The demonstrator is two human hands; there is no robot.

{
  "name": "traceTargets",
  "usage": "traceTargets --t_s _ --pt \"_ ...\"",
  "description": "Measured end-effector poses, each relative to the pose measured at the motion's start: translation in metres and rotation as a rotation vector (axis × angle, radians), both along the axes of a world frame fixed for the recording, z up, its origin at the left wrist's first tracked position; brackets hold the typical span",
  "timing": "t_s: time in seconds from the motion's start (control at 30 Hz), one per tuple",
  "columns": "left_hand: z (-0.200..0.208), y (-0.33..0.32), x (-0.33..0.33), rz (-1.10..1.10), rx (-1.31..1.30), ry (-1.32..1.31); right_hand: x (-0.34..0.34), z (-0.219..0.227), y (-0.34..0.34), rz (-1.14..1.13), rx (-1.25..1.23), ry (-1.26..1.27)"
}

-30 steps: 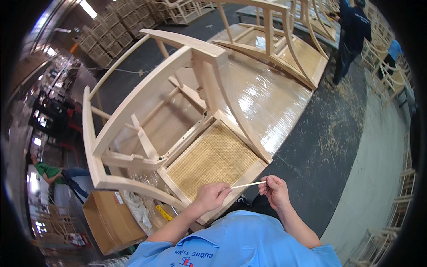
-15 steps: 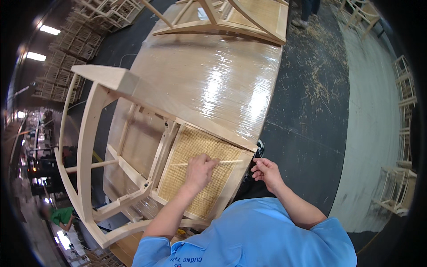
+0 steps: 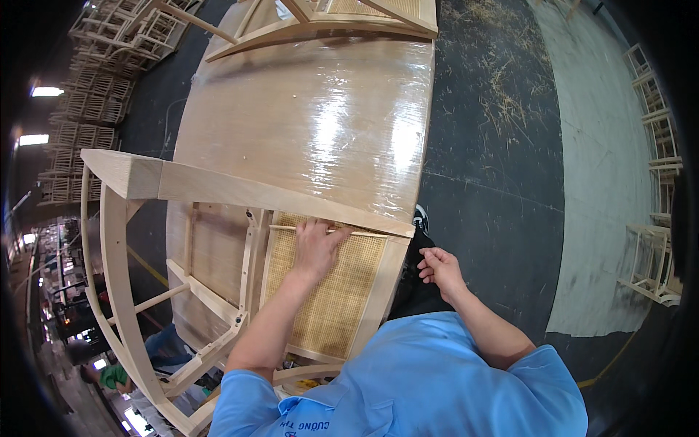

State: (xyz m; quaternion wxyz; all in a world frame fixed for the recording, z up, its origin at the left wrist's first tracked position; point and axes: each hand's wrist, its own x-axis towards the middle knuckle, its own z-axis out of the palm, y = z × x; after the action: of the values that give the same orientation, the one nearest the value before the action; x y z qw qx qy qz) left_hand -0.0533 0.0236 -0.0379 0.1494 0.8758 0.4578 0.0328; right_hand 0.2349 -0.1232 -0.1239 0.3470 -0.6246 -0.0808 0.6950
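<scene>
A pale wooden chair lies on its side on a film-wrapped table, with a woven cane panel set in its backrest frame. Across the panel's far edge lies a thin wooden strip, close along the frame rail. My left hand is closed over this strip, fingertips pressed near the rail, and hides its middle. Off the panel's right side, my right hand hovers in the air with thumb and fingers pinched together. Whatever it may hold is too small to make out.
The wrapped tabletop stretches away beyond the chair, and a second cane chair lies at its far end. Straw-like scraps litter the dark floor to the right. Chair frames stand at far right; a person in green is at left.
My left hand has shifted the strip from across the middle of the cane to its far edge by the rail. My right hand stays pinched beside the chair. The view has moved.
</scene>
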Motion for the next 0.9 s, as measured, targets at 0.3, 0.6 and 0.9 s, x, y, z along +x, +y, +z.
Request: traceTargets --t_s 0.3,0.6,0.9 --pt "-0.004 0.008 0.002 -0.056 0.042 -0.022 -0.002 -0.001 -0.002 0.012 -0.001 -0.006" --pt "-0.011 0.014 0.004 -0.108 0.039 -0.051 -0.004 0.000 0.003 0.007 0.057 -0.032" --pt "-0.037 0.024 -0.004 -0.154 0.033 -0.183 -0.038 0.002 0.045 0.187 0.447 -0.626"
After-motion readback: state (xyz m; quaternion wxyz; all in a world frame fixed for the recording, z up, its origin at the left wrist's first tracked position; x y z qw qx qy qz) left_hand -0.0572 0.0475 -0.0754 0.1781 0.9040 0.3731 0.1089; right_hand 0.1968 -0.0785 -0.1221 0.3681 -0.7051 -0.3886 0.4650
